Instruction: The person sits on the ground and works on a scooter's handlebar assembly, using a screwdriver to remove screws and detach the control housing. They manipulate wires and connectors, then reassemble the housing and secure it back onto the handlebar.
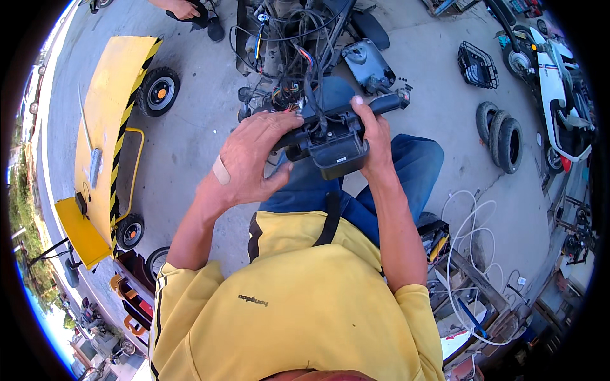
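In front of my knees is a black plastic housing [340,159] with a box-shaped middle and long side arms, like part of a scooter's front panel. My left hand [251,155], a bandage strip on its back, wraps the housing's left end, fingers on top and thumb below. My right hand [375,136] grips its right side with the thumb up over the edge; its other fingers are mostly hidden. A thick bundle of black wires [309,89] runs from the housing up to a stripped vehicle frame [292,38]. Loose coloured connectors [286,98] hang beside my left fingers.
A grey plastic box [368,63] lies right of the frame. A yellow cart [101,108] with black wheels stands at left. Tyres [502,136], a wire basket [478,65] and a white scooter [559,101] are at right. White tubing [452,254] coils near my right elbow. Another person's hand [184,9] shows at the top.
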Available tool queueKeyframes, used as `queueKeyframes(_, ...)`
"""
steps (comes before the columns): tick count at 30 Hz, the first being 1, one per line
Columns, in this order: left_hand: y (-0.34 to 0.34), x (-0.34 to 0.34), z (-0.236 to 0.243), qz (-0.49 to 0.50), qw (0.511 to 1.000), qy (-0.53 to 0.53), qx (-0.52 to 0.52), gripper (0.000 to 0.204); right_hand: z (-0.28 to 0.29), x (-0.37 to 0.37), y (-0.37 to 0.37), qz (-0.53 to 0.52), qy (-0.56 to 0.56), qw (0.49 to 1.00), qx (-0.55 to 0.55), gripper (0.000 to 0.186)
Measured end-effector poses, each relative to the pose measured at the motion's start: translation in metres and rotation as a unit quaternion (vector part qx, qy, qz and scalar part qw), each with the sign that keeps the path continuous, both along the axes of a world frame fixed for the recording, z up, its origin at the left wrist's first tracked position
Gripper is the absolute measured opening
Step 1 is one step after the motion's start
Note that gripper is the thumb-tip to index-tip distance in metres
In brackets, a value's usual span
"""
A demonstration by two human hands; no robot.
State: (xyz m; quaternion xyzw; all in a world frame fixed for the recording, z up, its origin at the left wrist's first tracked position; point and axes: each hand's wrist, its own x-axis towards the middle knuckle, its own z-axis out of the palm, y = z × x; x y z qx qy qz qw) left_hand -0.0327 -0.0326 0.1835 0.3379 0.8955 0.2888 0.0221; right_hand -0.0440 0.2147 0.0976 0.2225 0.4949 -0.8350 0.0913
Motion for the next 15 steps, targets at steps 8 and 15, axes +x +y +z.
queueKeyframes(8,0.006,0.001,-0.01,0.065,0.99,0.113,-0.056,0.079,0.017,-0.006,-0.007,0.053,-0.033,0.997,-0.042,0.061)
queueKeyframes(15,-0.022,-0.068,0.04,0.014,0.992,-0.116,-0.055,0.056,0.033,-0.005,-0.009,0.107,-0.003,0.992,-0.059,0.065)
